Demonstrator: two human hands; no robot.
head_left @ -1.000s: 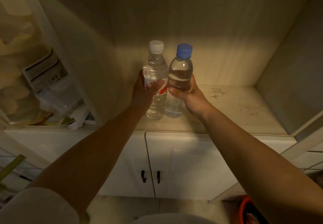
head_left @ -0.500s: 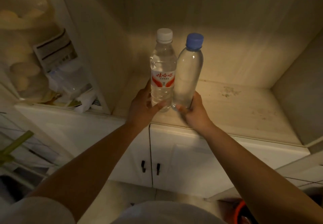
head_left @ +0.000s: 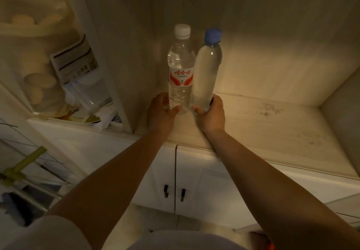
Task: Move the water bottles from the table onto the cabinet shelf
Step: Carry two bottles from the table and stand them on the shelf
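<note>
Two clear water bottles stand side by side on the cabinet shelf, touching each other. The white-capped bottle with a red and white label is on the left; my left hand curls round its base. The blue-capped bottle has no label and leans slightly left; my right hand grips its bottom end. Both hands sit low on the bottles, near the shelf's left side wall.
A vertical cabinet partition rises just left of the bottles. Behind it lie a plastic bag and papers. Two closed white doors with black handles are below the shelf. The shelf runs right to a side wall.
Both hands have slid down from the bottles' middles to their bases. The view has shifted, so the bottles appear higher and nearer, and the blue-capped one now leans slightly.
</note>
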